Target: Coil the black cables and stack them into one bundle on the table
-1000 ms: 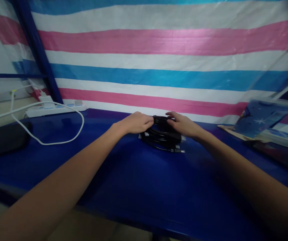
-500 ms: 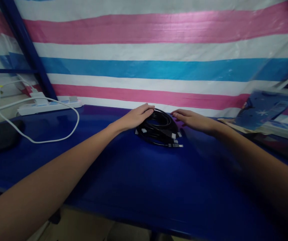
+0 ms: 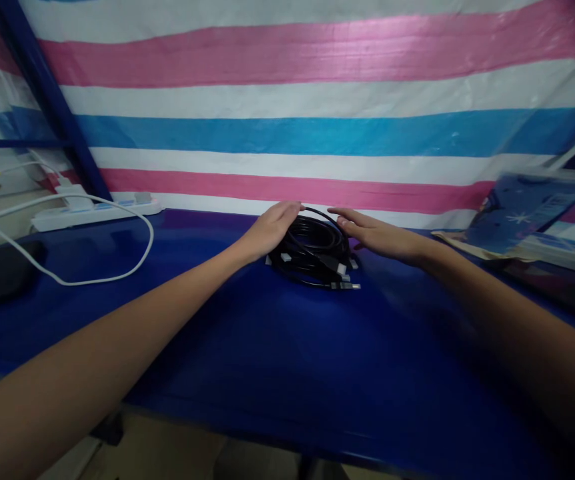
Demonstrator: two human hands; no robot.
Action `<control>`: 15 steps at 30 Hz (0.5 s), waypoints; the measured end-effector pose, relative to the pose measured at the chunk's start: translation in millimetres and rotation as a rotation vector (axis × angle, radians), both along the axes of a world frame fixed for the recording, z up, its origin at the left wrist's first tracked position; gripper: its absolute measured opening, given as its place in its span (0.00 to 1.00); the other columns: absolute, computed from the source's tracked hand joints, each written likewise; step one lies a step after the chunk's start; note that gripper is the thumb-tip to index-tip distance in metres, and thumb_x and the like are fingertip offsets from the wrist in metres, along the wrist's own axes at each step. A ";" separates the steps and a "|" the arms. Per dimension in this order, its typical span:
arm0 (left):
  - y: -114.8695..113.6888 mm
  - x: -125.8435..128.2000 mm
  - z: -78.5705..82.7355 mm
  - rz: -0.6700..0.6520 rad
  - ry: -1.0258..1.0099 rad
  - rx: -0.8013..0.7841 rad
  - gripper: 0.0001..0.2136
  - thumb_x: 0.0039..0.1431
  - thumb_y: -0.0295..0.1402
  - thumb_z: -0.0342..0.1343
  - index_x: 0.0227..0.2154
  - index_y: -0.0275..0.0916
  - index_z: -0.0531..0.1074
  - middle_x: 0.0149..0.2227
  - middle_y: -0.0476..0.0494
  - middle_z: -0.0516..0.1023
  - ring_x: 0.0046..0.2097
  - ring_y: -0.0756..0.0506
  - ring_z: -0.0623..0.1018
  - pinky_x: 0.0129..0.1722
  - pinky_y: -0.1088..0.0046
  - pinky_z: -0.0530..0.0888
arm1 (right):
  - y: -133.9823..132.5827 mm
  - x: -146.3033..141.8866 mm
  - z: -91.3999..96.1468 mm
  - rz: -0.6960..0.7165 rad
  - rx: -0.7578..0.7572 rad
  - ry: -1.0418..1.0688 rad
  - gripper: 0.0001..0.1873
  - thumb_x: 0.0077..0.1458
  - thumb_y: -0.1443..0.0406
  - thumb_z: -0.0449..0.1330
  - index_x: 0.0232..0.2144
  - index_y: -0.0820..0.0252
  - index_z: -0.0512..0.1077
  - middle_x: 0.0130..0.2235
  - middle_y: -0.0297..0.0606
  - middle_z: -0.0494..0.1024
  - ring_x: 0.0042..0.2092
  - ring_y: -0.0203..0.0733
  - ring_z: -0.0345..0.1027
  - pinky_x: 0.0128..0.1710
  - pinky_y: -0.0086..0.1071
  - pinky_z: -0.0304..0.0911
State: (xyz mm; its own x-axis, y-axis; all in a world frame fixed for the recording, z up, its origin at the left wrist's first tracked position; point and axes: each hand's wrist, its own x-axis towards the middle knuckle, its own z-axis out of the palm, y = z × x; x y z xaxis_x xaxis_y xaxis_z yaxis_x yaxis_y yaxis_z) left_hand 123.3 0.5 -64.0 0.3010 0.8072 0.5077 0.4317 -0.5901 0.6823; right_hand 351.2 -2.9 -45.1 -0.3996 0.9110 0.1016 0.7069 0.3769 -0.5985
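Observation:
A coil of black USB cables (image 3: 312, 257) lies on the blue tabletop, with several pale-tipped plugs along its front and right side. My left hand (image 3: 273, 230) is closed at the coil's upper left, pinching a strand of cable between thumb and fingers. That strand arches up off the rest of the bundle toward the right. There my right hand (image 3: 380, 233) rests against the coil's right side, fingers stretched out and thumb apart from the index finger. The arched strand passes by its fingertips; whether it touches them all is hard to see.
A white power strip (image 3: 97, 212) with a plugged-in charger and looping white cord (image 3: 112, 280) sits at the back left, near a black flat object (image 3: 5, 273). On the right are a blue printed packet (image 3: 522, 210) and a dark flat item. Striped sheeting (image 3: 287, 133) hangs behind.
My left hand has lifted one cable strand, which now arches above the coil. My right hand has moved left against the coil's side. The view has shifted slightly.

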 end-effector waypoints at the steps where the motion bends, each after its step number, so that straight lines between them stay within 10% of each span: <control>1: -1.6 0.0 0.7 0.000 0.013 0.022 0.20 0.68 0.42 0.38 0.49 0.38 0.70 0.58 0.43 0.70 0.61 0.47 0.66 0.63 0.69 0.59 | 0.0 1.3 0.9 0.002 0.011 0.000 0.32 0.63 0.48 0.44 0.65 0.51 0.52 0.65 0.40 0.59 0.60 0.51 0.60 0.55 0.45 0.66; 7: -2.9 -5.1 8.8 0.040 0.041 0.193 0.20 0.68 0.41 0.36 0.45 0.37 0.72 0.53 0.43 0.75 0.57 0.47 0.70 0.61 0.67 0.62 | 7.0 14.7 -0.8 -0.124 0.137 0.007 0.32 0.63 0.47 0.40 0.64 0.54 0.55 0.63 0.45 0.62 0.61 0.52 0.59 0.54 0.47 0.65; 15: 39.1 -86.6 -10.2 0.596 0.519 -0.081 0.14 0.60 0.33 0.46 0.44 0.37 0.72 0.50 0.35 0.76 0.53 0.38 0.73 0.52 0.59 0.68 | 43.3 64.2 -40.2 -0.220 0.225 -0.410 0.23 0.62 0.56 0.44 0.46 0.63 0.72 0.50 0.51 0.73 0.53 0.54 0.67 0.56 0.48 0.60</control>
State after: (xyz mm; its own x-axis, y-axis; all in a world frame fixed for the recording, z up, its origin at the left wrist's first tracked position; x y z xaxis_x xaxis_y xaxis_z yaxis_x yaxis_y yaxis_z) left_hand 36.7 39.6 -74.2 -0.0108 0.9353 0.3538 0.9339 -0.1170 0.3378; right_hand 415.4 40.4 -85.3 -0.2491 0.9516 0.1800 0.9434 0.2805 -0.1771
